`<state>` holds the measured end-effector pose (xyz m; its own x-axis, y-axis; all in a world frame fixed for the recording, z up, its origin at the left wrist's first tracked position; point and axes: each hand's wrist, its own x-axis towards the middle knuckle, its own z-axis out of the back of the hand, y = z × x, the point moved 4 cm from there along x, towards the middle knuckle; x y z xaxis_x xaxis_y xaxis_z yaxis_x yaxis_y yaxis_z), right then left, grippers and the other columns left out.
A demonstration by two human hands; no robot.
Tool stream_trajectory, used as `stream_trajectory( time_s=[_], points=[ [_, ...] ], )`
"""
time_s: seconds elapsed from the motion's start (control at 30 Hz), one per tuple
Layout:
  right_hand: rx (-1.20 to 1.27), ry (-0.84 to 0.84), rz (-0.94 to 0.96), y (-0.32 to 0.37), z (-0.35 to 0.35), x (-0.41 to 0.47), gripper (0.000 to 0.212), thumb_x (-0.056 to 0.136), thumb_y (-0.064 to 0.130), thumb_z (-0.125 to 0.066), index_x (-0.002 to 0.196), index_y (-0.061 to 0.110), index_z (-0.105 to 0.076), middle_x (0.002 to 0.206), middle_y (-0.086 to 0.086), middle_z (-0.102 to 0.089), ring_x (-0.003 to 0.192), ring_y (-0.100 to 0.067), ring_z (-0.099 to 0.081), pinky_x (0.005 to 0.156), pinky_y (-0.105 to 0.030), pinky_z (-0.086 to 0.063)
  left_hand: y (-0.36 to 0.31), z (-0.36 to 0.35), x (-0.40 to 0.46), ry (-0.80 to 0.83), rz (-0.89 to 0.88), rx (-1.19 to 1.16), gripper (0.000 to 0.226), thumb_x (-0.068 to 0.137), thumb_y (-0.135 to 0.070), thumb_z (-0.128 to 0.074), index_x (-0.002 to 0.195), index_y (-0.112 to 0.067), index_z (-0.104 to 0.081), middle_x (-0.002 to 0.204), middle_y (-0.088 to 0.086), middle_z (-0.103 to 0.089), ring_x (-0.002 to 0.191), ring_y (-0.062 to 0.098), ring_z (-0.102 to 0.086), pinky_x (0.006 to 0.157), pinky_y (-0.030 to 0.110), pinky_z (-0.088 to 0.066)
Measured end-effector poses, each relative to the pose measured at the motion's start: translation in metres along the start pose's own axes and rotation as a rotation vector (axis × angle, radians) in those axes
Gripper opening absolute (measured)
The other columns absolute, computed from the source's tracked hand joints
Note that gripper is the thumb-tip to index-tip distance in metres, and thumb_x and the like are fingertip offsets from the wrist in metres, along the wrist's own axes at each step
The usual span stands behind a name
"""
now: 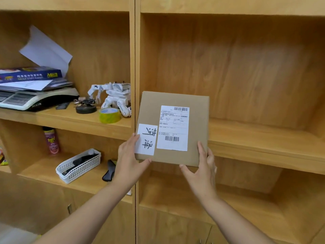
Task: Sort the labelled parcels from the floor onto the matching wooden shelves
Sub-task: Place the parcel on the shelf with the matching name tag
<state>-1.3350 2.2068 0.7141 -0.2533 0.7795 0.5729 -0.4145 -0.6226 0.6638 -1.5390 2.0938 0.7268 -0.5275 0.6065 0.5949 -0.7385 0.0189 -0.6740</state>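
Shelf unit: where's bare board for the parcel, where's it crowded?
Free: the right bay's upper shelf, bare from the centre divider rightward behind the parcel, held by left hand and right hand; the shelf below is bare too. Crowded: left bay, with scale, toy robot, tape roll; below it, white basket and spray can.

A flat, square, brown cardboard parcel (175, 110) is held tilted, its far edge over the front left corner of the upper right wooden shelf (263, 136), its near edge hanging out past the shelf's front edge. Its top face carries a white printed shipping label with two barcodes (173, 128) and, beside it at the near left corner, a white slip with handwritten black characters (146, 139).
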Motion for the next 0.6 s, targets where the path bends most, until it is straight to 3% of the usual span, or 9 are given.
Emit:
stream_trajectory(
  time_s=[0.3, 0.6],
  points=[
    [-0.039, -0.01, 0.029, -0.013, -0.018, 0.058, 0.094, 0.07, 0.038, -0.074, 0.144, 0.043, -0.016, 0.151, -0.009, -0.018, 0.14, -0.022, -0.016, 0.109, -0.033, -0.012, 0.007, -0.032, 0.048, -0.023, 0.019, 0.002, 0.08, 0.075, -0.02, -0.071, 0.141, -0.026, -0.027, 0.153, -0.005, -0.02, 0.133, 0.006, -0.014, 0.102, 0.031, -0.02],
    [-0.148, -0.019, 0.041, -0.005, -0.024, 0.079, 0.09, 0.073, 0.044, -0.07, 0.145, 0.04, -0.016, 0.151, -0.012, -0.017, 0.14, -0.021, -0.013, 0.112, -0.039, -0.012, 0.013, -0.037, 0.074, 0.004, -0.045, 0.062, 0.063, 0.078, -0.025, -0.067, 0.134, -0.034, -0.04, 0.155, -0.003, -0.016, 0.131, 0.005, -0.012, 0.098, 0.032, -0.021]
  ],
)
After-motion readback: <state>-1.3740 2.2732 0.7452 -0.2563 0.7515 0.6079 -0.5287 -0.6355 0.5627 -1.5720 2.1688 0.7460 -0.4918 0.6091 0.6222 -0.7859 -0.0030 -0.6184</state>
